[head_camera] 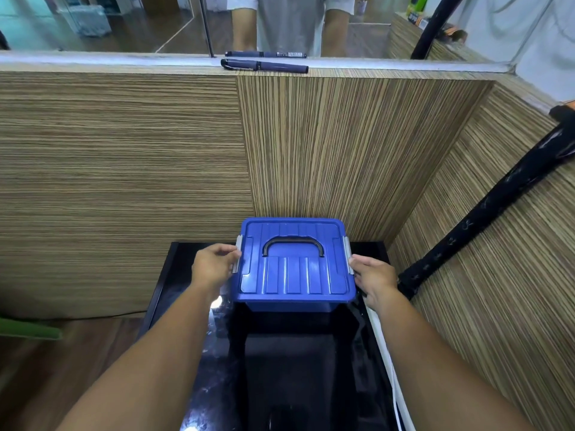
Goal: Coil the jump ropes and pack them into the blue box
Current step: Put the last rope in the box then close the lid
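Squarely between both grips sits the lidded blue box point(294, 269), left hand point(211, 265) and right hand point(373, 276) clasping its sides

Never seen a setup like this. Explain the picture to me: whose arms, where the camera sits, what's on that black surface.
No machine: a person wears one camera on the head, looking down, so both arms are theirs. The left hand and right hand touch the grey side latches of a blue box with its lid on. It stands on a glossy black surface. No jump rope shows. Whether the fingers grip is unclear.
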`<action>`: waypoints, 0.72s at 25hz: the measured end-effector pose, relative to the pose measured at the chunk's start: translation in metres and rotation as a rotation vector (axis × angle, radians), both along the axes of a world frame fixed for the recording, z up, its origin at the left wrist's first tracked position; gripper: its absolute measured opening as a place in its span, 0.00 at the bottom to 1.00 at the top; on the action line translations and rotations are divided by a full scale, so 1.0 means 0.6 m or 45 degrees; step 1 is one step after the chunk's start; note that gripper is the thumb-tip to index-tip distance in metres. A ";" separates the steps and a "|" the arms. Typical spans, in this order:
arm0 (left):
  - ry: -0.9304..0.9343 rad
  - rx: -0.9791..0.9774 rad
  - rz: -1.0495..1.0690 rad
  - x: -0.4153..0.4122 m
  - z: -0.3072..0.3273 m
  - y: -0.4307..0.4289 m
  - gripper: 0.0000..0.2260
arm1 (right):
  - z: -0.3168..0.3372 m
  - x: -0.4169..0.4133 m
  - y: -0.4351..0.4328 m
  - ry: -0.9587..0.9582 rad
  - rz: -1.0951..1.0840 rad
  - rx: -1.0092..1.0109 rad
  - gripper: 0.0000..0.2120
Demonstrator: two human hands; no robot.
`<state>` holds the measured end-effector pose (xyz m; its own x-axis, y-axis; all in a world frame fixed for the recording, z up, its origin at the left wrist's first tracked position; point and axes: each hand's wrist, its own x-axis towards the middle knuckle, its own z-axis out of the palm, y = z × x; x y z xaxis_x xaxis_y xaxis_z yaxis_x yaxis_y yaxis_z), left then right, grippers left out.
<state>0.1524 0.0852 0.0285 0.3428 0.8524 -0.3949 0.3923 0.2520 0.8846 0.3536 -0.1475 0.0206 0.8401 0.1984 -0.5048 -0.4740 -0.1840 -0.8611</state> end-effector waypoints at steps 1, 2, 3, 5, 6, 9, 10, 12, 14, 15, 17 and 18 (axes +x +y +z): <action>-0.053 -0.097 0.017 0.002 0.002 0.002 0.03 | 0.001 0.000 -0.002 0.032 -0.003 0.018 0.03; -0.068 -0.168 0.015 0.005 0.002 0.006 0.05 | -0.001 0.003 -0.003 0.045 0.006 0.014 0.03; -0.055 -0.205 -0.006 0.007 0.006 0.007 0.06 | -0.002 0.009 -0.003 0.044 0.029 0.004 0.04; 0.006 -0.222 -0.048 0.010 0.010 0.015 0.07 | -0.002 0.016 0.003 0.026 0.117 -0.059 0.09; 0.028 -0.210 -0.065 0.012 0.010 0.018 0.08 | -0.002 0.017 0.008 0.016 0.174 -0.102 0.12; 0.118 -0.146 -0.122 0.018 0.005 0.029 0.09 | -0.007 0.007 0.019 0.003 0.218 -0.157 0.15; 0.150 -0.115 -0.149 0.019 0.006 0.031 0.09 | -0.007 0.003 0.020 0.002 0.193 -0.132 0.14; 0.195 -0.058 -0.197 0.022 0.004 0.033 0.10 | -0.006 0.000 0.020 -0.019 0.169 -0.119 0.12; 0.265 0.021 -0.247 0.026 0.002 0.029 0.12 | -0.007 0.003 0.019 -0.057 0.185 -0.147 0.11; 0.306 0.079 -0.270 0.025 0.002 0.023 0.13 | -0.006 0.003 0.019 -0.083 0.205 -0.171 0.10; 0.324 0.119 -0.282 0.024 0.000 0.015 0.14 | -0.009 0.003 0.020 -0.122 0.239 -0.215 0.09; 0.286 0.092 -0.275 0.023 0.000 0.016 0.14 | -0.009 0.003 0.020 -0.124 0.237 -0.216 0.08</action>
